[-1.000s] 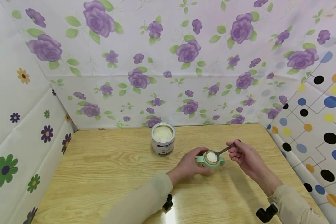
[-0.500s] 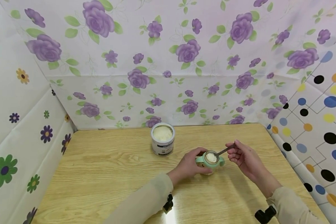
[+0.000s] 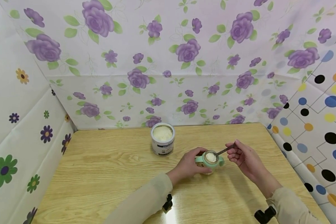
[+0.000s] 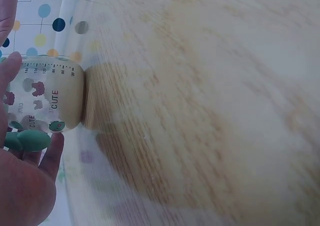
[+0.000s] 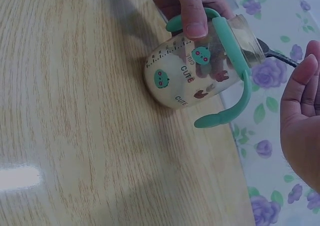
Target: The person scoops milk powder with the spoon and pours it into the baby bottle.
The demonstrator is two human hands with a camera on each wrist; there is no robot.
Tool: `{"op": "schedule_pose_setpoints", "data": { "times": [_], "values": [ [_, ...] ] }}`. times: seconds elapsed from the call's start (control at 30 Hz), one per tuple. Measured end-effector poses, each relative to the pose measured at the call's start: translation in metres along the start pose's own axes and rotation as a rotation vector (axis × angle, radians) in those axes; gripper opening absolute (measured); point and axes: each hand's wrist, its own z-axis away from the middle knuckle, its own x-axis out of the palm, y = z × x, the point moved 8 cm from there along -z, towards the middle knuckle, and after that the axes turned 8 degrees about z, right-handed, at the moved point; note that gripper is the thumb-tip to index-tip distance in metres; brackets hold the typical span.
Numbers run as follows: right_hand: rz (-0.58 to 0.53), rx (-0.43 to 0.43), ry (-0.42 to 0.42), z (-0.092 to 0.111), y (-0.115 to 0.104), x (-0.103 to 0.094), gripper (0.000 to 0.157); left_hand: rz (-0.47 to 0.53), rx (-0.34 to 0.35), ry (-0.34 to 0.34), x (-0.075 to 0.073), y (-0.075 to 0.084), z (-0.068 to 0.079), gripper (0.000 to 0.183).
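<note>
A clear baby bottle (image 5: pixel 175 80) with green side handles and printed animal faces stands uncapped on the table, with pale powder in its lower part. Around its side, near one handle, my left hand (image 3: pixel 191 164) grips it with thumb and fingers. My right hand (image 3: pixel 245 158) pinches the handle end of a dark metal spoon (image 3: pixel 226 150) between thumb and fingers. The spoon slants down leftward, its bowl at the bottle's open mouth, where white powder (image 3: pixel 211 157) shows. In the left wrist view, measuring marks show on the bottle (image 4: pixel 50 93) and fingers cover its upper part.
An opened tin (image 3: pixel 163 148) of pale powder stands behind and left of the bottle, near the table's back edge. The wooden table (image 3: pixel 106 168) is bordered by a flowered cloth (image 3: pixel 168 74) behind and patterned cloths at both sides.
The right hand and spoon have shifted slightly left and down at the bottle's mouth, and the white powder visible there looks smaller. The left hand keeps its grip on the bottle.
</note>
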Motion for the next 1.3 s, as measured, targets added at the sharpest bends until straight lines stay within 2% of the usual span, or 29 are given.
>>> {"op": "schedule_pose_setpoints", "data": {
  "times": [0.2,0.43,0.7,1.03,1.3],
  "values": [
    [0.035,0.008,-0.007,0.001,-0.003,0.003,0.048,0.010,-0.016,0.002,0.000,0.000,0.000,0.070],
    [0.202,0.003,-0.013,0.000,-0.010,0.007,0.043,-0.004,-0.016,0.001,-0.001,0.000,0.001,0.069],
    [0.327,-0.029,-0.048,0.001,-0.011,0.008,0.042,-0.003,-0.001,-0.002,0.000,0.000,0.000,0.071],
    [0.472,-0.080,-0.029,0.006,-0.013,0.003,0.040,-0.002,0.012,0.001,-0.001,-0.001,0.000,0.070],
    [0.518,-0.103,-0.035,0.005,-0.020,0.005,0.041,-0.010,0.016,-0.003,0.000,-0.003,-0.002,0.070]
  ]
}}
